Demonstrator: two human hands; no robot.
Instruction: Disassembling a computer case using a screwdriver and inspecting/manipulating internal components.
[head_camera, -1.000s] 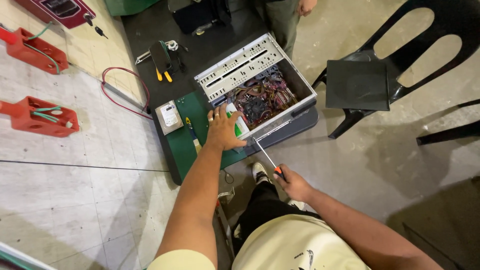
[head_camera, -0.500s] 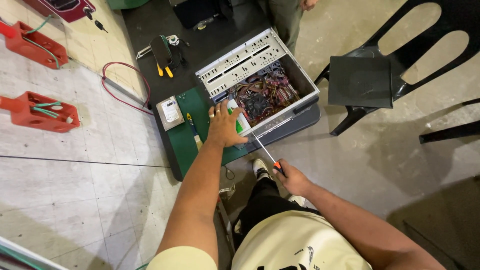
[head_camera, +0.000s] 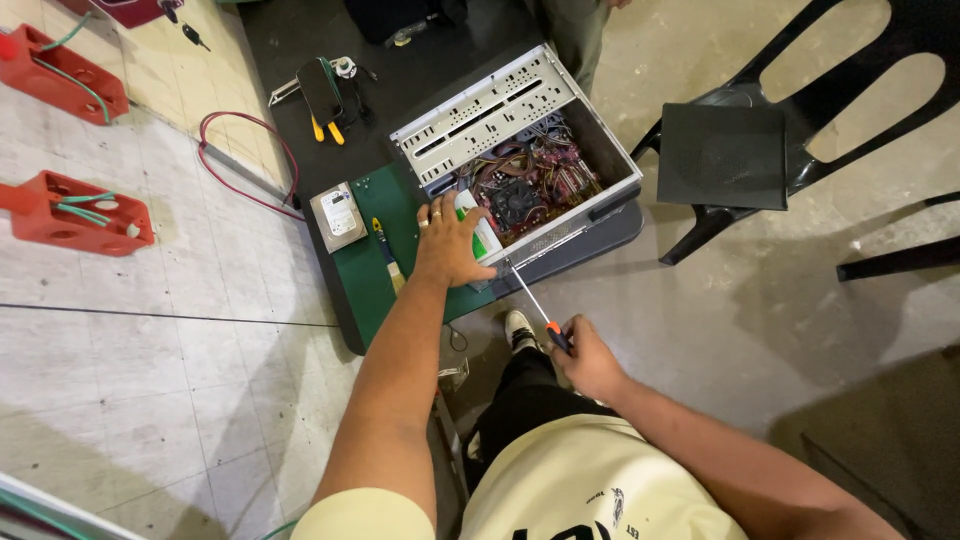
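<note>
The computer case (head_camera: 520, 150) lies open, boards still inside — left hand (head_camera: 450, 245) spread flat over a green-and-white part (head_camera: 480, 235) at its near edge, right hand (head_camera: 585, 358) gripping a screwdriver (head_camera: 530, 297) aimed just beside it.

Single head view, steeply downward, over floor-level computer case (head_camera: 520, 165).

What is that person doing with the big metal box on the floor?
A person sits over an open computer case lying on its side on a green mat. The left hand presses on a white and green part at the case's near edge. The right hand holds a long screwdriver whose tip points at that same edge. Inside the case are wires and a fan. A small drive and a brush lie on the mat, with pliers further off.
</note>
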